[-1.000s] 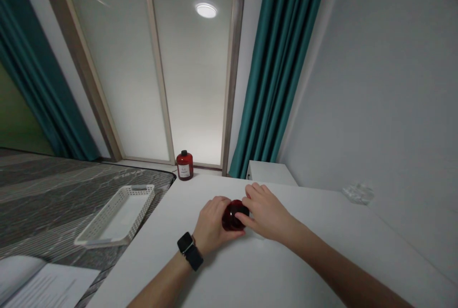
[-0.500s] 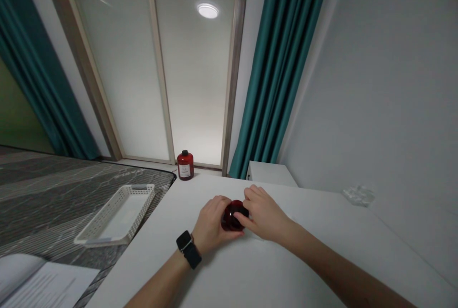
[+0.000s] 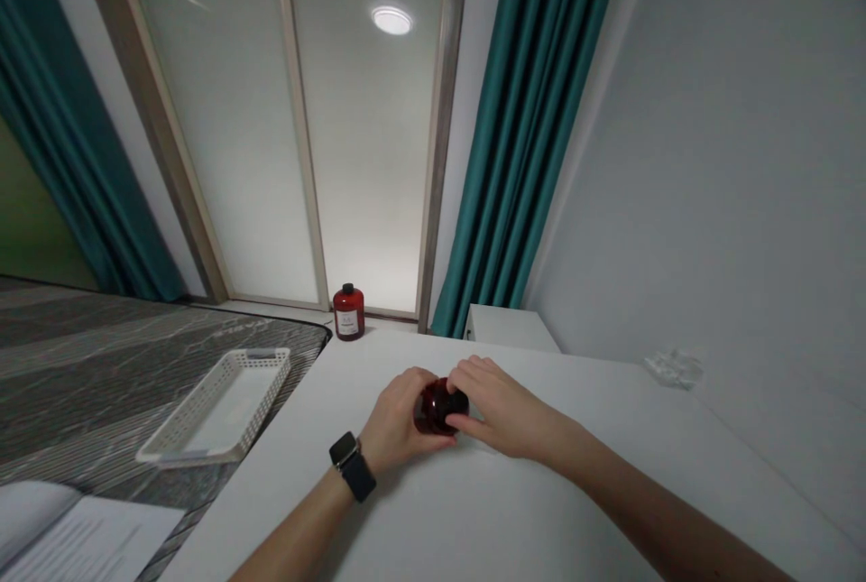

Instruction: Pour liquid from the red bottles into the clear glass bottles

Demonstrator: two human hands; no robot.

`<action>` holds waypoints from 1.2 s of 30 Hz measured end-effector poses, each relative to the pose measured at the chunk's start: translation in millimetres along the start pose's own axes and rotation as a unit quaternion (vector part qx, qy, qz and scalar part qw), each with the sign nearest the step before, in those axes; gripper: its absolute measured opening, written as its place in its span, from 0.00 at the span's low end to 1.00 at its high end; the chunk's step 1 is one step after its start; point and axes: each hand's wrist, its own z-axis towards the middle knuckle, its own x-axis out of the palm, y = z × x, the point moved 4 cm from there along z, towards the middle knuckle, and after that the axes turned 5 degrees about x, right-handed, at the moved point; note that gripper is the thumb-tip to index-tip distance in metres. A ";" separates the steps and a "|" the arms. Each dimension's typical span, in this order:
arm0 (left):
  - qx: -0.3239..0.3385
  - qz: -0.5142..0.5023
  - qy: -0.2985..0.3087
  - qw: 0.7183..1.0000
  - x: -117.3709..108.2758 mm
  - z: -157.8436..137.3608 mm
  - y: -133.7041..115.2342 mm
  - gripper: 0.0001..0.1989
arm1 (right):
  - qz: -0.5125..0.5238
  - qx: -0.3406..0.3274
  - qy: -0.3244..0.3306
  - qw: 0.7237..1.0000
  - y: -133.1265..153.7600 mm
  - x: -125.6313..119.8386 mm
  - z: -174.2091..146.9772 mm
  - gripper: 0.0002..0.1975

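A dark red, glossy bottle (image 3: pixel 428 411) is held over the white table (image 3: pixel 433 510), tilted with its black top end toward the right. My left hand (image 3: pixel 399 417) is wrapped round the bottle's body, and a black watch (image 3: pixel 353 466) sits on that wrist. From the right, my right hand (image 3: pixel 497 406) closes on the black cap (image 3: pixel 458 402), fingers over the top and thumb underneath. Something pale or clear lies under my right hand, too faint to name. Whether the bottle touches the table I cannot tell.
Another red bottle (image 3: pixel 348 313) with a white label and black cap stands at the table's far left corner. Crumpled clear plastic (image 3: pixel 675 369) lies at the far right. Left of the table are a white basket (image 3: pixel 240 454) and an open book (image 3: pixel 101 537) on a grey patterned surface.
My right hand's fingers and thumb have shifted slightly around the bottle's cap, with the fingers reaching further over it. My left hand keeps its hold on the bottle.
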 end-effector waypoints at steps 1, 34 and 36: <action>-0.007 -0.003 0.001 1.000 0.0 0.0 0.7 0.28 | 0.029 0.011 -0.001 1.000 -0.5 0.8 -0.3 0.08; -0.065 -0.048 -0.022 0.996 -1.4 -4.5 15.3 0.28 | 0.143 0.045 -0.078 0.986 -7.2 16.1 2.1 0.11; -0.067 -0.049 -0.022 0.996 -1.7 -4.7 15.7 0.28 | 0.150 0.035 -0.080 0.985 -6.7 16.3 2.4 0.17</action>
